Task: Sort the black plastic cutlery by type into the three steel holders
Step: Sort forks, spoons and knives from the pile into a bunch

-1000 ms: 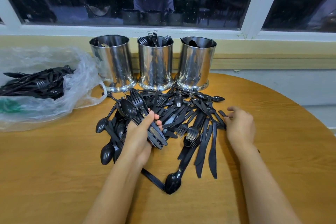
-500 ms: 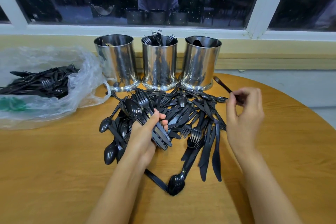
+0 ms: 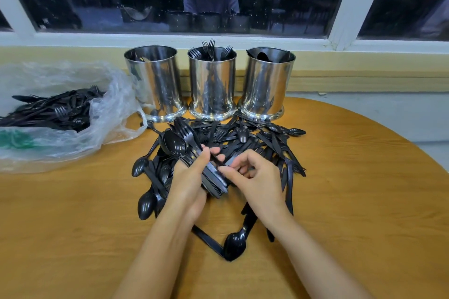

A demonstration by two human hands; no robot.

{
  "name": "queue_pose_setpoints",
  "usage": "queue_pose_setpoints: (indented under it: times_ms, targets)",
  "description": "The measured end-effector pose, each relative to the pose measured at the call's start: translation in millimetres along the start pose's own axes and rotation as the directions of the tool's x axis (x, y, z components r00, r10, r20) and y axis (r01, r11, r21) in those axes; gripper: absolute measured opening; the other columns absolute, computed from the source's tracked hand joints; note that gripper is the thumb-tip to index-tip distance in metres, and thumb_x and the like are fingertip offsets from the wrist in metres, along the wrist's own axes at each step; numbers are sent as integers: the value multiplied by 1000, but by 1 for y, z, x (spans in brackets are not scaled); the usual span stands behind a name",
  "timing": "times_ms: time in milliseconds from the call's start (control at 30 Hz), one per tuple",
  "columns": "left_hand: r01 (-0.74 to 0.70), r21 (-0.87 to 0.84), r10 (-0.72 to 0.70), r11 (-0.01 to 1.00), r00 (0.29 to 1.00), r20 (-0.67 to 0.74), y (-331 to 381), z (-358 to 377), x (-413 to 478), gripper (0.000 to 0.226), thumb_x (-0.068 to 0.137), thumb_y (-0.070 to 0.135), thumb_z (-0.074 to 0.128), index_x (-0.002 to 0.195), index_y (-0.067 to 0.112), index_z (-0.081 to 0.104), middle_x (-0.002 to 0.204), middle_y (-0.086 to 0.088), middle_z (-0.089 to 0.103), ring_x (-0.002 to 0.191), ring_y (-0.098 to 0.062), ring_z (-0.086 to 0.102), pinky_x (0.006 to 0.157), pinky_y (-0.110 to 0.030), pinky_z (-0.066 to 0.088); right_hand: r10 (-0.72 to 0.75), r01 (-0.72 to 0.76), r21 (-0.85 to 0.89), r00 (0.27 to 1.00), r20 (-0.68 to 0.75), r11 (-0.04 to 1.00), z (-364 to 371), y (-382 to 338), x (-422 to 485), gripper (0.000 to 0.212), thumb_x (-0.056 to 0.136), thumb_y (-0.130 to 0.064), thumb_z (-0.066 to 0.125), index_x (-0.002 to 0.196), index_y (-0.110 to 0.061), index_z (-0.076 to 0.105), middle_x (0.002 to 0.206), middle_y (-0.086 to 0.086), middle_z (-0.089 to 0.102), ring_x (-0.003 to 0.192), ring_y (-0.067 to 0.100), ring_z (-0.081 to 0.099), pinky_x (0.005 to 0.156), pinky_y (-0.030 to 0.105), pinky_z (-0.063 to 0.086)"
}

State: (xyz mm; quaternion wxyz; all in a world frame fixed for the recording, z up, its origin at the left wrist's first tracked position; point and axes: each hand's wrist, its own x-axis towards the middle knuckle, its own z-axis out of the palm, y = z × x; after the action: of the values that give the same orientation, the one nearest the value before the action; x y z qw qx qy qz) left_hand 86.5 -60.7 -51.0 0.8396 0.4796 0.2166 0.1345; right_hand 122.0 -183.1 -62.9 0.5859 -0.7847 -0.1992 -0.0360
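Left fingers point(image 3: 214, 151) tight round cutlery bundle point(image 3: 177, 145); right fingers point(image 3: 233, 175) seemingly pinching its handles.

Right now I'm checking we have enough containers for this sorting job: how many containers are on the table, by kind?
Steel holders: 3
Plastic bag: 1
Total: 4
The loose cutlery is too tangled to count.
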Motion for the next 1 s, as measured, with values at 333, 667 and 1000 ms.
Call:
queue_pose_setpoints:
  times_ms: [333,667,1000]
  targets:
    - [-7,45,5,999,999,39,0,0,0,7,97,15,58,97,12,65,69,3,64,67,-14,56,81,-33,50,120,-152,-172,975,-185,973,-68,20,29,9,92,-23,62,86,-18,66,77,-6,64,69,5,57,65,18,46]
    - [-1,61,-4,998,997,81,-5,5,-5,8,96,13,59,99,16,66,75,3,68,71,-14,60,86,-37,51,222,-199,-584,974,-33,787,-84,45,-2,19,86,-24,72,100,-24,61,88,-7,55,68,0,45,65,15,37]
    - [9,72,-17,997,995,102,-6,8,-10,9,97,12,58,97,15,66,79,1,65,68,-12,60,77,-31,52,293,-304,-557,950,-111,773,-90,44,-4,31,87,-6,66,112,-22,56,85,-8,55,77,10,54,70,27,47]
